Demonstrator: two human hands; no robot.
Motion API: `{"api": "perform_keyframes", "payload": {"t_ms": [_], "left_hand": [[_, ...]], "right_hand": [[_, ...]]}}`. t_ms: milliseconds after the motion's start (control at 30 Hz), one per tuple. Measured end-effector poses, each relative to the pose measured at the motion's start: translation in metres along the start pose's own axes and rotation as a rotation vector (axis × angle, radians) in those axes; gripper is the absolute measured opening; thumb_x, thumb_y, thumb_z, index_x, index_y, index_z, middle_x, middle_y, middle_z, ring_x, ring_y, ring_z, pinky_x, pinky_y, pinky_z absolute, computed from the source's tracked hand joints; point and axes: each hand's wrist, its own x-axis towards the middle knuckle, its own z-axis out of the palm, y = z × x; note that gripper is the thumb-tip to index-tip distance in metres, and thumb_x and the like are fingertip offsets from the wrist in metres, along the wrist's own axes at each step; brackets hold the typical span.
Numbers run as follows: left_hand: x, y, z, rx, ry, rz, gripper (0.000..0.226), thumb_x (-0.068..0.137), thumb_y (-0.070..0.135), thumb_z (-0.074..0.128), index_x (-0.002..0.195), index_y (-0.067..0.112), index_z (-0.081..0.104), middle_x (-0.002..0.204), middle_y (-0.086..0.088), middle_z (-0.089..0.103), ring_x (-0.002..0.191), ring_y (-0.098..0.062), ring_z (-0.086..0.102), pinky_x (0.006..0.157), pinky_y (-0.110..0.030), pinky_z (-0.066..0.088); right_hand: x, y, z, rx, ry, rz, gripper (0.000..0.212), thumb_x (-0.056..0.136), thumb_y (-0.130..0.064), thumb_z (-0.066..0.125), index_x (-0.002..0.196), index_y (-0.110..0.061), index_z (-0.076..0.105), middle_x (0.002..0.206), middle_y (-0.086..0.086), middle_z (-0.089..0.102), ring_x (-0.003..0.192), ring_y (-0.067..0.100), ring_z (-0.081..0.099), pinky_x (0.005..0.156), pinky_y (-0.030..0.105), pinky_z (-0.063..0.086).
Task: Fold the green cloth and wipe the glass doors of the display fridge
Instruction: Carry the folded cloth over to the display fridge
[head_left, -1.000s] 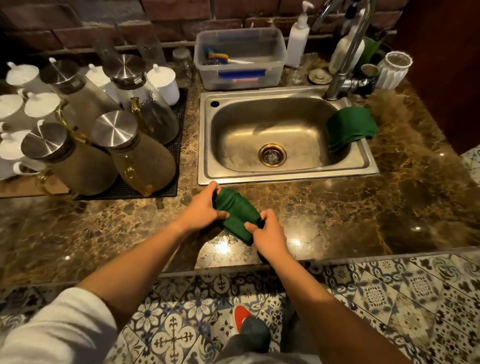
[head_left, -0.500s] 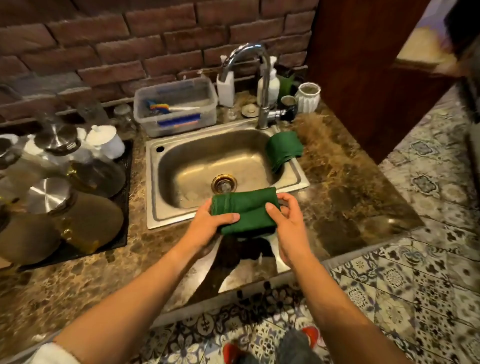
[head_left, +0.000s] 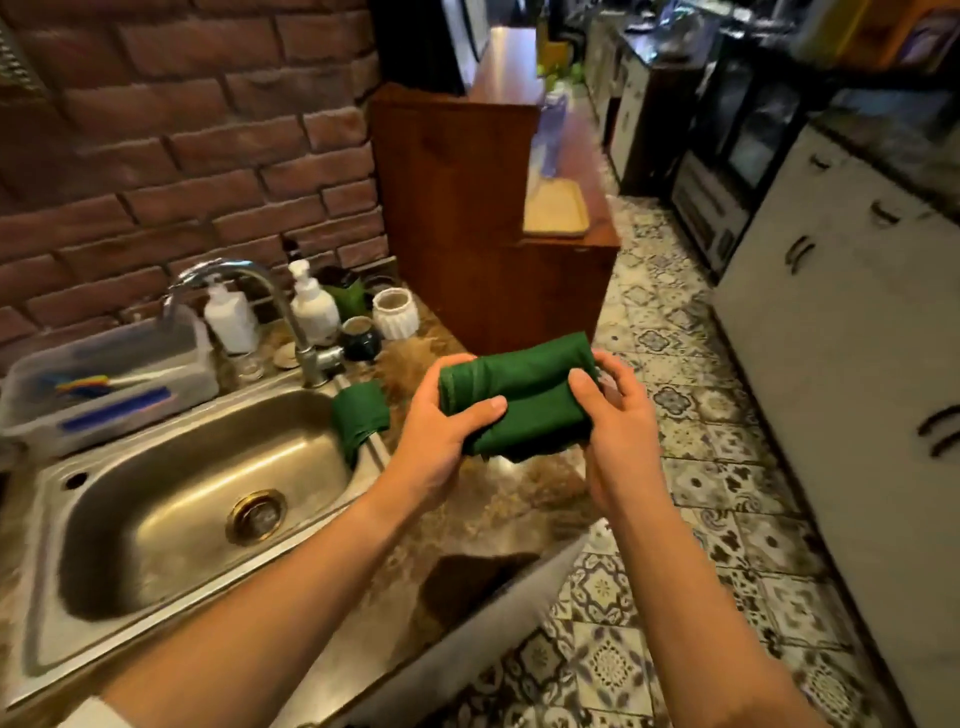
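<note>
I hold a folded green cloth (head_left: 524, 400) in the air above the right end of the marble counter (head_left: 498, 499). My left hand (head_left: 441, 426) grips its left end, thumb on top. My right hand (head_left: 613, 415) grips its right end, fingers curled behind it. The cloth forms a thick bundle with a lengthwise crease across its middle. A dark glass-fronted appliance (head_left: 737, 150), possibly the display fridge, stands far off at the upper right, blurred.
A second green cloth (head_left: 358, 415) hangs over the steel sink's (head_left: 171, 499) right rim. Tap (head_left: 291, 312), soap bottles and a white pot (head_left: 396, 313) line the brick wall. A wooden cabinet (head_left: 493, 218) stands ahead, white cupboards (head_left: 841, 322) along the right, patterned floor tiles (head_left: 701, 457) between.
Both hands lifted the cloth off the counter and carried it up and right. My view swung right, away from the jugs and toward the aisle.
</note>
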Motion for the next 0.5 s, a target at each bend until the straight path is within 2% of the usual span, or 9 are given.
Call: {"api": "perform_keyframes", "payload": {"t_ms": [67, 200, 300, 367, 433, 500], "left_hand": [[0.013, -0.004, 0.036, 0.002, -0.023, 0.035, 0.042, 0.069, 0.006, 0.076, 0.103, 0.024, 0.059, 0.085, 0.009, 0.071, 0.080, -0.012, 0.068, 0.064, -0.026, 0.057], [0.047, -0.015, 0.119, -0.061, -0.089, 0.071, 0.040, 0.072, 0.004, 0.075, 0.103, 0.024, 0.058, 0.085, 0.011, 0.071, 0.080, -0.010, 0.070, 0.064, -0.024, 0.057], [0.067, -0.023, 0.174, -0.187, -0.110, 0.064, 0.039, 0.073, 0.002, 0.075, 0.098, 0.031, 0.065, 0.092, 0.005, 0.071, 0.087, -0.019, 0.070, 0.070, -0.033, 0.059], [0.088, -0.033, 0.207, -0.262, -0.126, 0.041, 0.040, 0.072, 0.002, 0.075, 0.099, 0.029, 0.066, 0.094, 0.001, 0.071, 0.089, -0.022, 0.069, 0.072, -0.037, 0.059], [0.109, -0.039, 0.237, -0.322, -0.142, 0.019, 0.040, 0.071, 0.002, 0.076, 0.103, 0.024, 0.063, 0.096, -0.003, 0.070, 0.093, -0.026, 0.068, 0.076, -0.043, 0.059], [0.131, -0.047, 0.267, -0.371, -0.163, -0.008, 0.040, 0.071, 0.001, 0.075, 0.103, 0.022, 0.063, 0.095, -0.004, 0.071, 0.092, -0.028, 0.068, 0.077, -0.044, 0.059]], "right_hand": [[0.014, -0.021, -0.028, 0.019, 0.027, -0.022, 0.023, 0.083, -0.021, 0.072, 0.095, -0.041, 0.074, 0.100, -0.001, 0.076, 0.096, 0.020, 0.072, 0.074, 0.031, 0.058], [0.050, -0.060, -0.092, 0.063, 0.103, -0.048, 0.026, 0.091, -0.006, 0.068, 0.101, -0.029, 0.072, 0.103, 0.005, 0.075, 0.097, 0.023, 0.072, 0.077, 0.037, 0.058], [0.075, -0.082, -0.129, 0.148, 0.167, -0.070, 0.025, 0.088, -0.006, 0.070, 0.108, -0.020, 0.068, 0.099, 0.004, 0.077, 0.091, 0.020, 0.074, 0.069, 0.032, 0.059], [0.093, -0.092, -0.154, 0.297, 0.201, -0.031, 0.031, 0.084, -0.014, 0.072, 0.114, -0.017, 0.064, 0.096, 0.006, 0.077, 0.087, 0.020, 0.075, 0.065, 0.032, 0.059], [0.110, -0.097, -0.176, 0.515, 0.203, 0.081, 0.049, 0.078, -0.032, 0.074, 0.122, -0.011, 0.064, 0.111, 0.013, 0.074, 0.100, 0.027, 0.072, 0.080, 0.042, 0.060], [0.130, -0.097, -0.197, 0.686, 0.185, 0.179, 0.074, 0.068, -0.047, 0.079, 0.127, -0.006, 0.064, 0.126, 0.021, 0.066, 0.113, 0.037, 0.065, 0.102, 0.052, 0.048]]}}
